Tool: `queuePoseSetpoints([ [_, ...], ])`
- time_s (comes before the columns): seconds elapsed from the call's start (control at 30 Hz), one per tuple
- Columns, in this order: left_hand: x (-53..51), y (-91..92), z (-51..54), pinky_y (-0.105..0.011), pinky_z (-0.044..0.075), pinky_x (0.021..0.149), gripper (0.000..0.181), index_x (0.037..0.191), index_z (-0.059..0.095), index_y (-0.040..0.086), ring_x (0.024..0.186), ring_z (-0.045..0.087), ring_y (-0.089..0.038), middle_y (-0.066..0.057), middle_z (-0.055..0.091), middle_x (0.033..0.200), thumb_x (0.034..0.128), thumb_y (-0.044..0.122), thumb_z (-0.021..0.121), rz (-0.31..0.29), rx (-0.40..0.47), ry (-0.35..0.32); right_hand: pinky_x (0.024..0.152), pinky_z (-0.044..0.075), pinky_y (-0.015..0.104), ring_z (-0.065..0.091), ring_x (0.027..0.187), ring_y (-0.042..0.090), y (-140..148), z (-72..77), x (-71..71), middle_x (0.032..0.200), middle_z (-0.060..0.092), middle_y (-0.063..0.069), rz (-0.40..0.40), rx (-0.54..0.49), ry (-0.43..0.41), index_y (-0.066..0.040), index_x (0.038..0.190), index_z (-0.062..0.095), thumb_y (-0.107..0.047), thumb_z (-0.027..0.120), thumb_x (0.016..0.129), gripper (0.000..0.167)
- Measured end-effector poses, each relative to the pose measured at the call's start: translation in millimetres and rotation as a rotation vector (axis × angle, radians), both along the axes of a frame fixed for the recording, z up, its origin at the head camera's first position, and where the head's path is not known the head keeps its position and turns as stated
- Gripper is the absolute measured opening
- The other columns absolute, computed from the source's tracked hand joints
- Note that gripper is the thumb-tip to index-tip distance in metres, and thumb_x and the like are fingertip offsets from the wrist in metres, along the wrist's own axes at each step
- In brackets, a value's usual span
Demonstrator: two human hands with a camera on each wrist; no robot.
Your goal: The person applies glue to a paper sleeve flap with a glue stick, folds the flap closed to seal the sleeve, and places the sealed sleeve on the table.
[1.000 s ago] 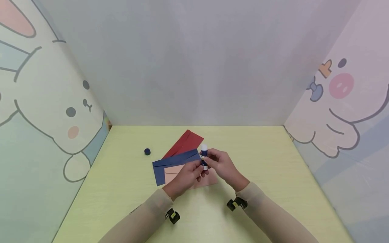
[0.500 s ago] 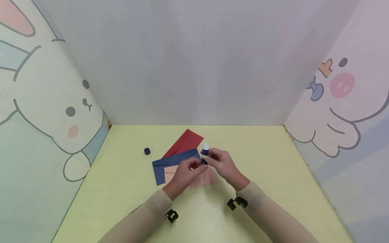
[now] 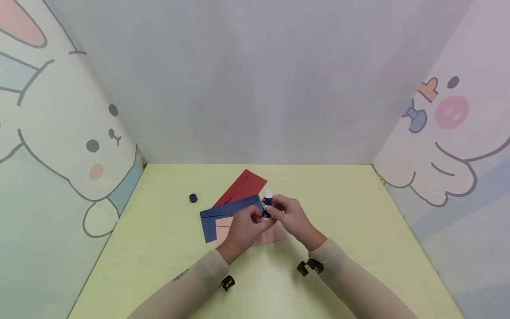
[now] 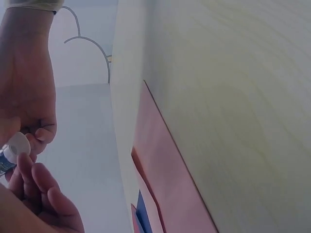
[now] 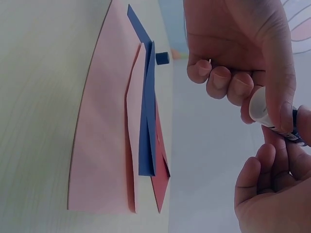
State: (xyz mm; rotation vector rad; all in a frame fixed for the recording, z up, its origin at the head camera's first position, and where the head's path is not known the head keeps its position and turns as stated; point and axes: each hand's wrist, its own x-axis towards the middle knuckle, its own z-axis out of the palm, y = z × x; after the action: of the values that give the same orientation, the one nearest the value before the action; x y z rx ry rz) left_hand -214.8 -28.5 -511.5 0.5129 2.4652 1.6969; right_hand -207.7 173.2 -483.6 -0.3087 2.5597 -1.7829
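Observation:
An uncapped glue stick (image 3: 268, 198), dark blue with a white top, stands nearly upright between both hands above the envelopes. My right hand (image 3: 293, 218) grips its body between thumb and fingers. The left hand (image 3: 245, 227) pinches the white lower end, which shows as a round base (image 5: 259, 105) in the right wrist view. Beneath the hands lies a pink envelope (image 3: 272, 235), partly hidden. It overlaps a blue envelope (image 3: 210, 223), with a red envelope (image 3: 243, 187) behind that.
The dark blue cap (image 3: 193, 198) sits on the pale yellow table (image 3: 159, 248), left of the envelopes. A grey wall (image 3: 255, 88) rises at the table's back edge. Side walls with cartoon animals border it left and right.
My left hand's fingers have shifted round the base of the glue stick, its thumb now farther to the right. The right hand keeps its grip almost in place. Envelopes and cap stay put.

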Motion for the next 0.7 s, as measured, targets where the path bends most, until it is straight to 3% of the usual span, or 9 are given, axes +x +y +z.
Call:
queuePoseSetpoints([
  [0.1,-1.6,-1.1,1.0,-0.021,0.050,0.069,0.029,0.106,0.074,0.007,0.087,0.062,-0.014,-0.007,0.071,0.093,0.1082,0.032,0.089,-0.071,0.024,-0.058,0.092,0.059,0.026,0.069,0.101,0.017,0.6,-0.3,-0.1,0.113,0.080,0.024,-0.007,0.006,0.005,0.004,0.132,0.081,-0.007,0.073,0.116,0.021],
  [0.23,-5.3,-5.1,2.5,-0.023,0.054,0.081,0.024,0.131,0.076,0.000,0.099,0.064,-0.019,-0.026,0.074,0.117,0.1214,0.021,0.068,-0.224,0.150,-0.277,0.090,0.061,0.024,0.070,0.099,0.014,0.0,1.2,-0.1,0.116,0.080,0.026,-0.001,-0.020,-0.014,0.006,0.136,0.079,-0.005,0.071,0.116,0.024],
  [0.3,-6.9,-7.3,3.1,-0.025,0.054,0.085,0.028,0.142,0.072,-0.002,0.103,0.065,-0.021,-0.031,0.071,0.126,0.1250,0.017,0.059,-0.284,0.209,-0.393,0.089,0.063,0.024,0.070,0.099,0.016,-0.2,3.0,0.7,0.117,0.079,0.028,0.006,-0.039,-0.032,0.007,0.138,0.077,-0.004,0.070,0.117,0.025],
  [0.37,-8.1,-9.0,3.4,-0.026,0.055,0.089,0.031,0.148,0.069,-0.002,0.106,0.065,-0.022,-0.032,0.070,0.130,0.1264,0.015,0.054,-0.319,0.243,-0.460,0.089,0.064,0.023,0.071,0.099,0.018,-0.5,4.4,1.0,0.118,0.078,0.029,0.009,-0.051,-0.049,0.007,0.139,0.077,-0.004,0.069,0.117,0.026],
  [0.7,-8.1,-8.7,4.2,-0.027,0.054,0.090,0.032,0.150,0.068,-0.002,0.105,0.065,-0.018,-0.032,0.070,0.132,0.1265,0.015,0.054,-0.316,0.234,-0.473,0.088,0.064,0.023,0.071,0.099,0.016,-1.6,3.5,1.2,0.117,0.078,0.029,0.008,-0.063,-0.060,0.009,0.139,0.076,-0.003,0.068,0.117,0.026],
])
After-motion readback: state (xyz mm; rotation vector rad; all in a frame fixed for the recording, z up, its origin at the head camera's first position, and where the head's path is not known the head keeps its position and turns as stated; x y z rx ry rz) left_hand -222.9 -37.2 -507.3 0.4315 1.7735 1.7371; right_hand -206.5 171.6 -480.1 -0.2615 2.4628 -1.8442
